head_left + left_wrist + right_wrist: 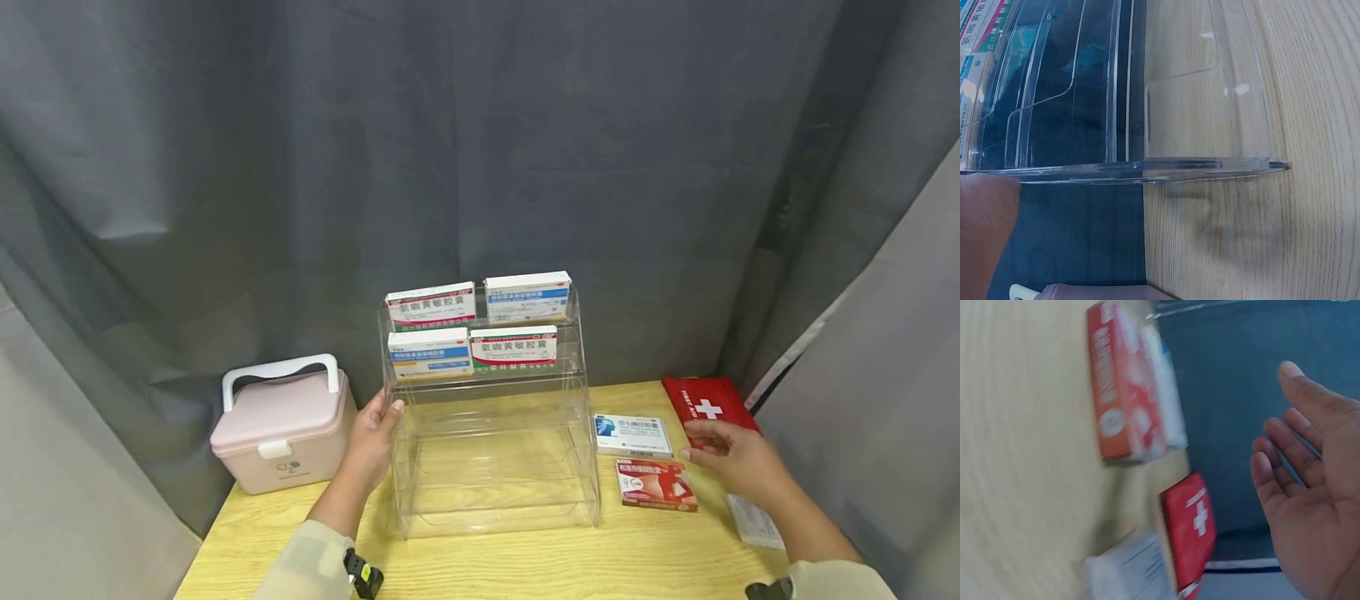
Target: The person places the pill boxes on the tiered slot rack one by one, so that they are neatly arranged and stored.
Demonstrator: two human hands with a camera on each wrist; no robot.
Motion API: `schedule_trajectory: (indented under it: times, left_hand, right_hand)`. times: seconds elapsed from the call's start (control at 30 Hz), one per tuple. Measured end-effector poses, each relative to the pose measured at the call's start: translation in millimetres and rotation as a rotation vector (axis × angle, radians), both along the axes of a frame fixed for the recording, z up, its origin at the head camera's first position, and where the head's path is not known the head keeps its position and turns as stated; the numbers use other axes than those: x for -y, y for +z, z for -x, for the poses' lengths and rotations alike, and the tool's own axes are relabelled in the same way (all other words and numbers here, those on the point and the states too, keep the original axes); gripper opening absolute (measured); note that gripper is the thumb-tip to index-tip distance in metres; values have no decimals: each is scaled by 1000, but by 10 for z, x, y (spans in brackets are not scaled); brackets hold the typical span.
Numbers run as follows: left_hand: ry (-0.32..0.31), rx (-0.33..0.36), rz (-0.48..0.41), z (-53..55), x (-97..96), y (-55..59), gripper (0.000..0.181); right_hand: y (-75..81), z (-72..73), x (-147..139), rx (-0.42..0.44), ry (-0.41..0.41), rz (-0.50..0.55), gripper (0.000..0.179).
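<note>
A clear acrylic tiered rack [495, 467] stands on the wooden table [525, 558], with several medicine boxes [472, 325] on its two upper shelves and its lower shelves bare. My left hand [378, 433] rests with straight fingers against the rack's left side wall [1147, 165]. My right hand [723, 454] hovers open, fingers spread, above the table to the right of the rack. It holds nothing [1310, 487]. Nearest to it lie an orange-red medicine box [655, 483] [1122, 400], a white and blue box [632, 433] and a red first-aid pouch [708, 404] [1191, 525].
A pink plastic case with a white handle [283, 425] stands at the table's left rear corner. A white paper packet [753, 521] lies by the right edge. Grey curtains hang close behind and on both sides.
</note>
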State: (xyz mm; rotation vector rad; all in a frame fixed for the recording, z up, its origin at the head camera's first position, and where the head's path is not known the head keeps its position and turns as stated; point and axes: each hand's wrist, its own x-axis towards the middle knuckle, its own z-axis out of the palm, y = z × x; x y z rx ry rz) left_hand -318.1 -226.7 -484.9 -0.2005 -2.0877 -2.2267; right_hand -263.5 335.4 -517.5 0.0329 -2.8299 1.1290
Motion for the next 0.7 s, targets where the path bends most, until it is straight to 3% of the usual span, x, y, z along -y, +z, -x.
schedule_trajectory:
  times: [0.23, 0.43, 0.7]
  left_hand:
    - [6, -7, 14, -3, -5, -6, 61]
    - [3, 0, 16, -13, -8, -2, 62]
    - [-3, -9, 13, -32, -4, 12, 63]
  right_hand:
    - [-273, 103, -89, 149, 76, -124, 77]
    - [-408, 145, -36, 168, 112, -156, 83]
    - [-445, 174, -8, 192, 132, -186, 87]
